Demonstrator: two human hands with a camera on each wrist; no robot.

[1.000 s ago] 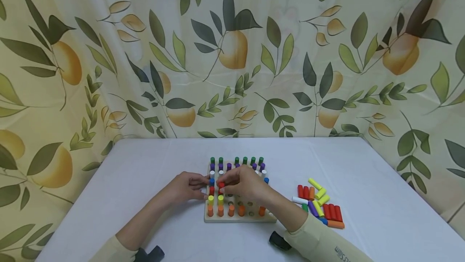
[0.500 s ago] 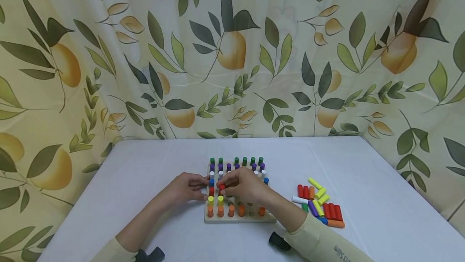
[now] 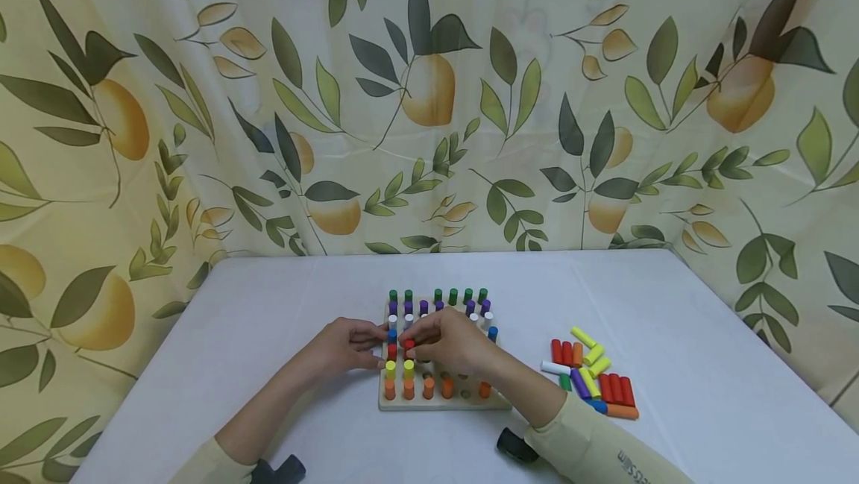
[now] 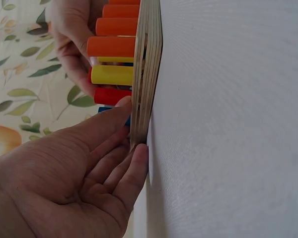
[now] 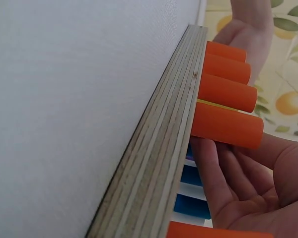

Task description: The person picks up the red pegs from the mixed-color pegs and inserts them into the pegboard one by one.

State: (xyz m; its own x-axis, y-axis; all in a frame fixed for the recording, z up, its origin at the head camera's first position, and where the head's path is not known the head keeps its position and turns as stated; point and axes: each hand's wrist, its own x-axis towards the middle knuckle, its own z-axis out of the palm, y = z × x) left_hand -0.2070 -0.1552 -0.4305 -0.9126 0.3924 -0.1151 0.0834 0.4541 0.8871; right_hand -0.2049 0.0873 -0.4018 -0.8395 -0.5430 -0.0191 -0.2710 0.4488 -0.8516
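A wooden pegboard (image 3: 436, 405) lies on the table, filled with rows of coloured pegs: green at the back, then purple, white, blue, red, yellow and orange in front. My left hand (image 3: 338, 346) holds the board's left edge; in the left wrist view its thumb and fingers meet the layered side (image 4: 148, 64). Over the board's left part, my right hand (image 3: 456, 338) pinches a red peg (image 3: 409, 346) standing in the second column of the red row. The peg's lower end is hard to see. Orange pegs (image 5: 228, 124) hide the fingertips in the right wrist view.
Right of the board lies a loose pile of pegs, with yellow (image 3: 584, 336), red (image 3: 616, 390), orange (image 3: 622, 412), white (image 3: 555, 368) and purple ones. Black straps (image 3: 517, 445) sit at the wrists. A leaf-and-fruit patterned curtain (image 3: 429, 96) hangs behind the white table (image 3: 302, 290).
Both hands stay nearly in place. The pinched red peg shifts only very slightly at the same spot, and the camera view tilts a little.
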